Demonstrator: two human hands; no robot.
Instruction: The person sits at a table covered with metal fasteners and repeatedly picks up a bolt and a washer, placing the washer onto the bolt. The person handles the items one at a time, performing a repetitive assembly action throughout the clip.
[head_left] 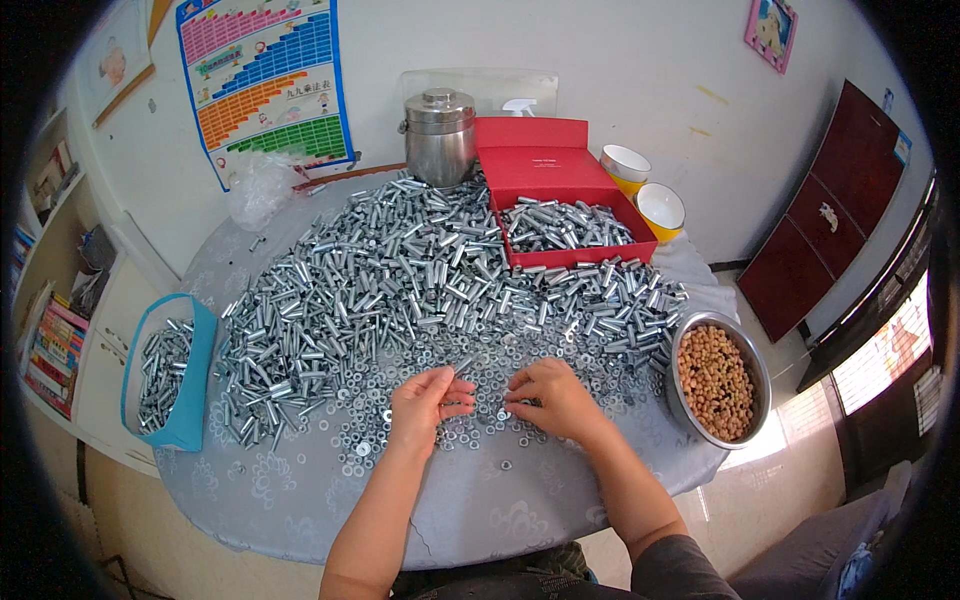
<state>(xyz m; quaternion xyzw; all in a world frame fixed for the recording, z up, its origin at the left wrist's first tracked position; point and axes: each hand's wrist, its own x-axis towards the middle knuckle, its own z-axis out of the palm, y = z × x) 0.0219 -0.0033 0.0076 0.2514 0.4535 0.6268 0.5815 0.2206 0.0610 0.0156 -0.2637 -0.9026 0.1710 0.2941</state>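
On the gray-covered table (300, 510), before a heap of metal anchors (400, 270), the right hand (552, 398) (whether it grips anything, I cannot tell) faces the left hand (425, 402), which pinches a slim metal piece (464, 367), probably light, rigid and slippery, best held mid-length, above scattered nuts (506, 465).

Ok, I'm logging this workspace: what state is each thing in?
Left hand: fingers curled, grip unclear
Right hand: fingers curled, grip unclear
Metal fasteners: loosely heaped
Red box: lid open, holding fasteners
Blue box: open, holding fasteners
Steel bowl: uncovered, holding brown pieces
Steel canister: lid on
Plastic bag: crumpled
Yellow bowls: uncovered
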